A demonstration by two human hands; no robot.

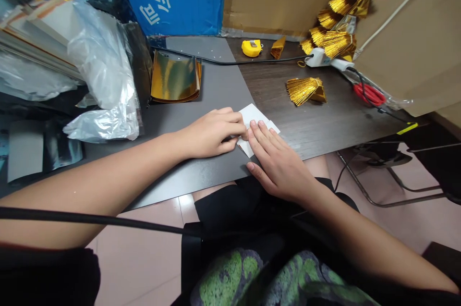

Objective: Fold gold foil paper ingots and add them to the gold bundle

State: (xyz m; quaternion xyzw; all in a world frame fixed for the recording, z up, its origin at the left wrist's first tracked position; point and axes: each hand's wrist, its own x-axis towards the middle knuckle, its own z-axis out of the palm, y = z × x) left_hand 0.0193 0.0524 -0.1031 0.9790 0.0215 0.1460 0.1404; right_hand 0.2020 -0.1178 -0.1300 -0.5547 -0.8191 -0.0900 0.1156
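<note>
A folded white paper sheet (254, 118) lies on a grey mat (212, 66), its layers slightly offset. My left hand (212, 133) grips its left edge with the fingertips. My right hand (277, 166) presses flat on its lower part, partly covering it. Farther up, a pleated gold foil fan (306, 91) rests on the dark wood desk (345, 106). A curled stack of gold foil sheets (175, 78) sits on the mat, up and left of my left hand.
Several gold pleated fans (334, 32) are heaped against cardboard (399, 32) at the back right. Nearby are a yellow tape measure (251, 48), a white power strip (319, 57) and red-handled scissors (369, 94). Plastic bags (101, 56) bulge at the left. A black cable (90, 217) crosses the foreground.
</note>
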